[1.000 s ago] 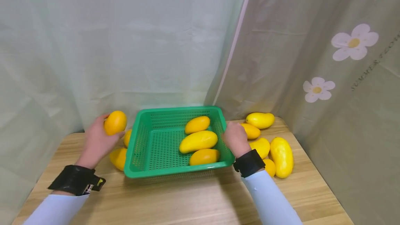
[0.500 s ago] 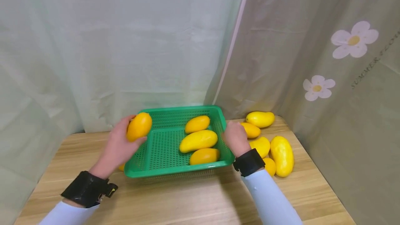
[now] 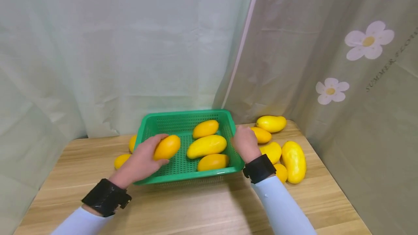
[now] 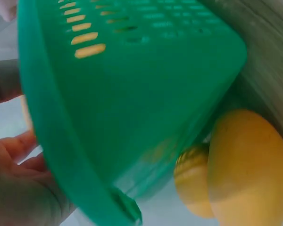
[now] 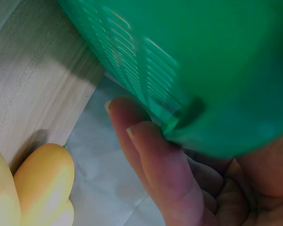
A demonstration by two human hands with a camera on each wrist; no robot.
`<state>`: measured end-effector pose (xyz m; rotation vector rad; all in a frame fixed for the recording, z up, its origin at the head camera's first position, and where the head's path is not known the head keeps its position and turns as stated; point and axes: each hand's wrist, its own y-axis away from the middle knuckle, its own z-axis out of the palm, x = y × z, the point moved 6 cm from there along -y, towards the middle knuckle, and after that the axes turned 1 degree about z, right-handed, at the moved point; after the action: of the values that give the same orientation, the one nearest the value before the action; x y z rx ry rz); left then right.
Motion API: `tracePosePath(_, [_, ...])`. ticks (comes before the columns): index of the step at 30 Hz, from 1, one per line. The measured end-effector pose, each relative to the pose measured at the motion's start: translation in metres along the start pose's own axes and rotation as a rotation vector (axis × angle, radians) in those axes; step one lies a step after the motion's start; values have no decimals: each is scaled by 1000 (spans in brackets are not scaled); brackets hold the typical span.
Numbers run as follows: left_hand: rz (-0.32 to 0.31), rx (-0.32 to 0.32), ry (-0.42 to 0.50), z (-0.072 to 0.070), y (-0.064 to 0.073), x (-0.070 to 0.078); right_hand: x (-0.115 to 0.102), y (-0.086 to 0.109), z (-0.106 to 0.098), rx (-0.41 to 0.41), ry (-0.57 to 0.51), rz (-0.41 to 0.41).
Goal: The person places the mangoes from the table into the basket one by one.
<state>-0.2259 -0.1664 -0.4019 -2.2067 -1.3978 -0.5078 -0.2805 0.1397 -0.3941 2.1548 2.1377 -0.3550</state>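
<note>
A ripe yellow-orange mango (image 3: 167, 147) is gripped in my left hand (image 3: 143, 160), held over the left half of a green plastic basket (image 3: 189, 178). In the left wrist view the basket wall (image 4: 132, 94) hides most of that mango. My right hand (image 3: 245, 142) grips the basket's right rim. Seen from the right wrist, its fingers (image 5: 165, 165) curl against the outside of the rim. Inside the basket, along the right side, lie an orange-yellow mango (image 3: 206, 129), a longer yellow mango (image 3: 207, 146) and another mango (image 3: 213, 162).
Left of the basket, two mangoes (image 3: 121, 160) lie partly hidden on the wooden table (image 3: 202, 209). Several more mangoes (image 3: 294, 162) are grouped at the right, beside my right wrist. A pale curtain (image 3: 147, 53) hangs behind the table and along its right side.
My left hand has carried the mango rightward from beyond the basket's left side, then lower over its inside. The right hand has stayed on the rim.
</note>
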Motion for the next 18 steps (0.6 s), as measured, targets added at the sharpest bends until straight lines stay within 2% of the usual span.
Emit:
tracePosePath(9, [16,-128,-38,24,-4,4,2,0,1,-10,-9,13])
tracePosePath(18, [-7,-192,-8,37,-5,3,2,-1,2,-33,-3,29])
